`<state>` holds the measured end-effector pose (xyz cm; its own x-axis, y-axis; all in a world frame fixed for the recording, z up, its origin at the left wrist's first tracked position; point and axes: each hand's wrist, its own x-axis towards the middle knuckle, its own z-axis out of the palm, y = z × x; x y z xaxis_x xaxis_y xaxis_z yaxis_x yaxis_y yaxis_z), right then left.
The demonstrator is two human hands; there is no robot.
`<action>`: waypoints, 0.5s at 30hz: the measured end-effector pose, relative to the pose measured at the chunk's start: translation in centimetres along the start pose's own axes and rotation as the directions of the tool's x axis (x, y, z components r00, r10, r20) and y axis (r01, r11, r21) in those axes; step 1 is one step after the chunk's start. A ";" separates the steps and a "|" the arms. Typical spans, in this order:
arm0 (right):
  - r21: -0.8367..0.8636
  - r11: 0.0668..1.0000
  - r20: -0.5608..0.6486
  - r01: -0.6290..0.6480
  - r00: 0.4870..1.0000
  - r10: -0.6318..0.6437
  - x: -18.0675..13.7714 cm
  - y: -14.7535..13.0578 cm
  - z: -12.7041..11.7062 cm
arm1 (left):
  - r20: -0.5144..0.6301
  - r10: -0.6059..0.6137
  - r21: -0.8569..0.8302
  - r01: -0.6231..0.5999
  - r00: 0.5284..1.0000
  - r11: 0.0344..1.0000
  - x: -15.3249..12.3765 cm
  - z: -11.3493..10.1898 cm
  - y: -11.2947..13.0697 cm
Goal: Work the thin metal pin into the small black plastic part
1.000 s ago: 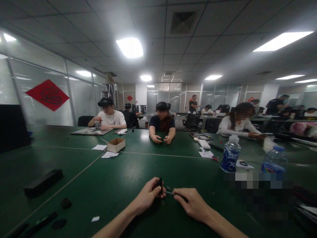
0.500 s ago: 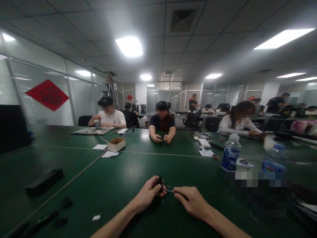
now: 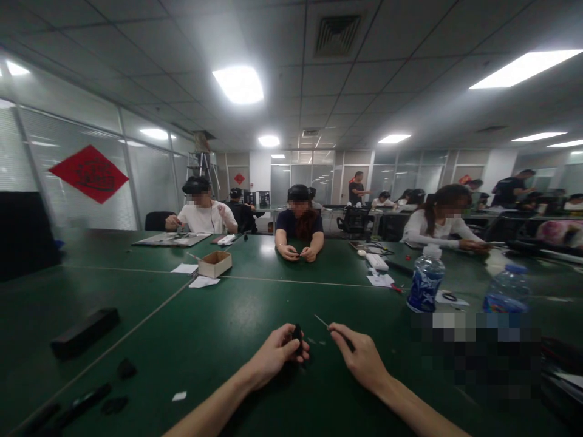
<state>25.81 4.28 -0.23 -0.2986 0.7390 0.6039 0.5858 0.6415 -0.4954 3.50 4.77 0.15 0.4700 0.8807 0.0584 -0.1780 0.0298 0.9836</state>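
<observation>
My left hand [image 3: 279, 352] is closed around a small black part [image 3: 297, 341], which stands upright between thumb and fingers; its exact kind is unclear. To the right, my right hand [image 3: 359, 352] grips a thin screwdriver [image 3: 321, 320]. Its slim metal shaft points up and to the left, apart from the black part, while my fingers hide the handle. Between and just beyond the hands, small clear scraps [image 3: 316, 342] lie on the green table [image 3: 255, 303].
Black pieces [image 3: 86, 400] and a black block [image 3: 85, 332] lie at left, near a white paper scrap [image 3: 179, 396]. Farther off stand an open box [image 3: 215, 264] and, at right, two bottles [image 3: 425, 282]. Co-workers sit across the table.
The screwdriver tip has come away from the black part, swinging up as my right hand moved slightly right and tilted. My left hand stays nearly in place with the part.
</observation>
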 end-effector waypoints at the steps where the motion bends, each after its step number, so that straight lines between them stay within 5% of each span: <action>1: 0.004 1.000 -0.027 -0.030 0.999 0.030 0.1 0.1 -0.1 | 0.006 -0.002 -0.008 0.002 1.000 1.000 0.0 0.0 -0.1; 7: 0.020 0.992 0.248 0.123 0.961 -0.124 0.0 -1.1 -0.4 | -0.077 0.030 -0.200 -0.045 0.997 0.979 0.2 -0.3 -0.4; 15: -0.001 0.992 0.292 0.124 0.949 -0.118 -0.1 -1.0 -0.4 | -0.124 0.040 -0.186 -0.063 0.992 0.981 0.4 -0.5 -0.4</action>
<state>25.55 3.45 0.47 -0.5729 0.6855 0.4494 0.5446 0.7281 -0.4163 3.30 5.34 -0.27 0.3521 0.9328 0.0761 -0.3649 0.0619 0.9290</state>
